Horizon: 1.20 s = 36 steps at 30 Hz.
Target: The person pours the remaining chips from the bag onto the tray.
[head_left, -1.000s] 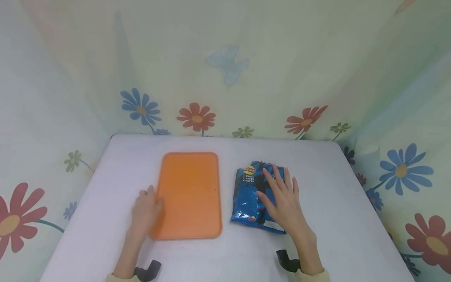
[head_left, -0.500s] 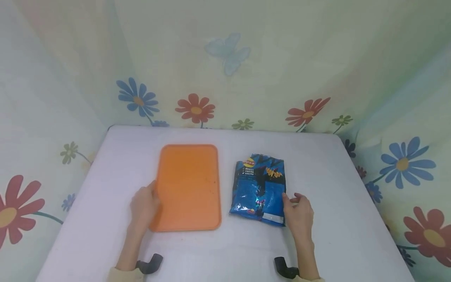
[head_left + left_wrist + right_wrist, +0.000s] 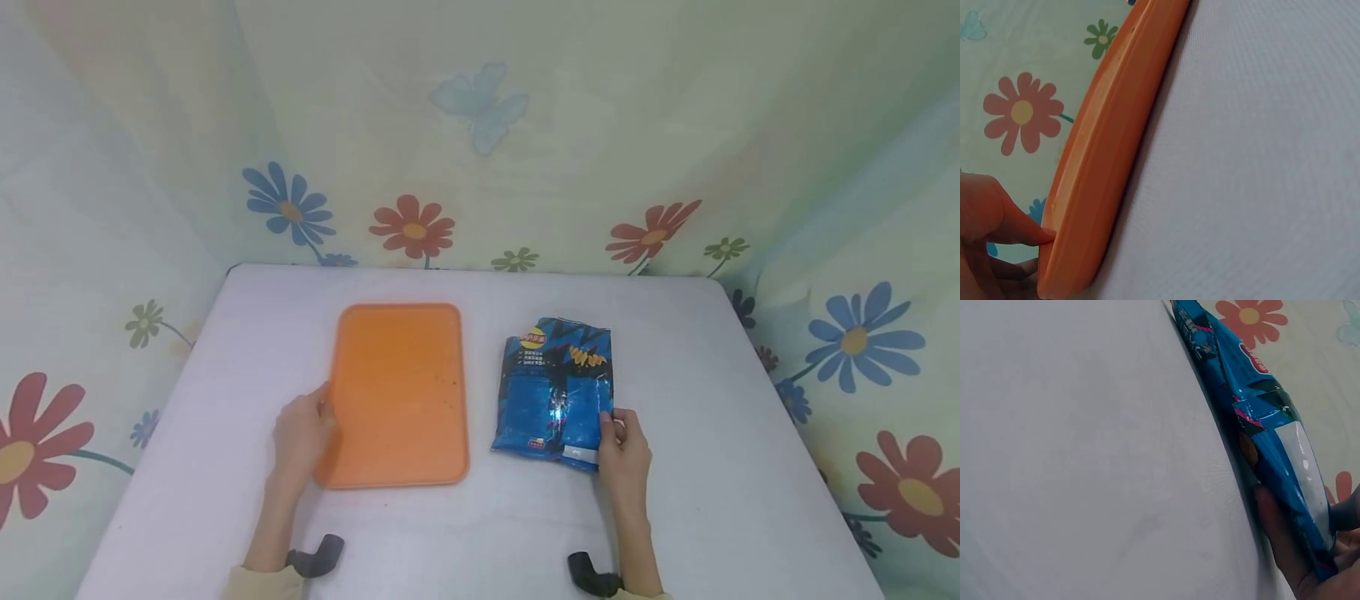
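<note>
An orange rectangular tray (image 3: 397, 392) lies flat, left of centre in the head view, with a few dark specks on it. My left hand (image 3: 300, 433) pinches its left side; the left wrist view shows the thumb on the tray's rim (image 3: 1085, 156) and the other fingers at its outer side. To the tray's right is a shiny blue chip bag (image 3: 532, 408) with a yellow logo and a white patch near its bottom. My right hand (image 3: 626, 462) pinches the lower right edge of the bag. In the right wrist view the bag (image 3: 1275, 459) sits between finger and thumb.
Both things are on a table with a white cover (image 3: 517, 533). A flower-printed cloth (image 3: 480, 208) rises at the back and both sides. Black curved pieces (image 3: 318, 557) stick out at both wrists.
My right hand, spread over the chip bag a second ago, drew back to its right edge and now pinches it. The bag shifted slightly. My left hand stayed at the tray's side.
</note>
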Tool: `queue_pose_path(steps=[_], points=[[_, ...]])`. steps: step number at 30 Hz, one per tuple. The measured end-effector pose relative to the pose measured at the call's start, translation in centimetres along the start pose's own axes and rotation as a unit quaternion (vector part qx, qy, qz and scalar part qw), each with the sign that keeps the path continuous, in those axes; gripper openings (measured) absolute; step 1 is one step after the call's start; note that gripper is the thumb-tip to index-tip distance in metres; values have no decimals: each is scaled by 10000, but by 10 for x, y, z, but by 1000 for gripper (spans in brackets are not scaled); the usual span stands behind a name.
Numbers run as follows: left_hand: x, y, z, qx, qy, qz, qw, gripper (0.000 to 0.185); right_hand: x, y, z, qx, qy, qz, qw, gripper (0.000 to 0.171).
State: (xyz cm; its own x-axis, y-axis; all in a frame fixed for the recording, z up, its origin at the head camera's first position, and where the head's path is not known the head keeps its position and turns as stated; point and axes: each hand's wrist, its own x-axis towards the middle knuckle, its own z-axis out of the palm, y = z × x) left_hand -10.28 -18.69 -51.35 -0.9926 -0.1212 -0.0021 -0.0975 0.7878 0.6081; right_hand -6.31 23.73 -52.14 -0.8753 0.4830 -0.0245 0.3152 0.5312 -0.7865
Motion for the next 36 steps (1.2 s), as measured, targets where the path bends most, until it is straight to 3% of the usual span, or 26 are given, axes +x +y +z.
queue_pose_path(steps=[4, 11, 14, 19, 25, 31, 36], points=[[1, 0, 0, 58, -49, -73, 9999, 44, -3, 1, -1, 302, -219, 90, 9993, 46], [1, 2, -2, 49, -206, -206, 9996, 45, -4, 3, -3, 680, -654, -371, 9948, 42], [1, 2, -3, 18, -267, -250, 9993, 45, -5, 1, -5, 751, -1196, -167, 9898, 41], [2, 2, -3, 20, -253, -256, 9994, 45, -5, 0, -6, 939, -1831, 149, 9785, 60], [2, 3, -4, 45, -170, -249, 9995, 43, -5, 1, -3, 999, -1873, 103, 9772, 58], [2, 3, -5, 59, -208, -283, 9994, 43, -7, -1, -6, 753, -1703, 25, 9825, 52], [4, 3, -4, -7, -297, -364, 9989, 44, -7, -6, -15, 718, -1557, -308, 9847, 50]])
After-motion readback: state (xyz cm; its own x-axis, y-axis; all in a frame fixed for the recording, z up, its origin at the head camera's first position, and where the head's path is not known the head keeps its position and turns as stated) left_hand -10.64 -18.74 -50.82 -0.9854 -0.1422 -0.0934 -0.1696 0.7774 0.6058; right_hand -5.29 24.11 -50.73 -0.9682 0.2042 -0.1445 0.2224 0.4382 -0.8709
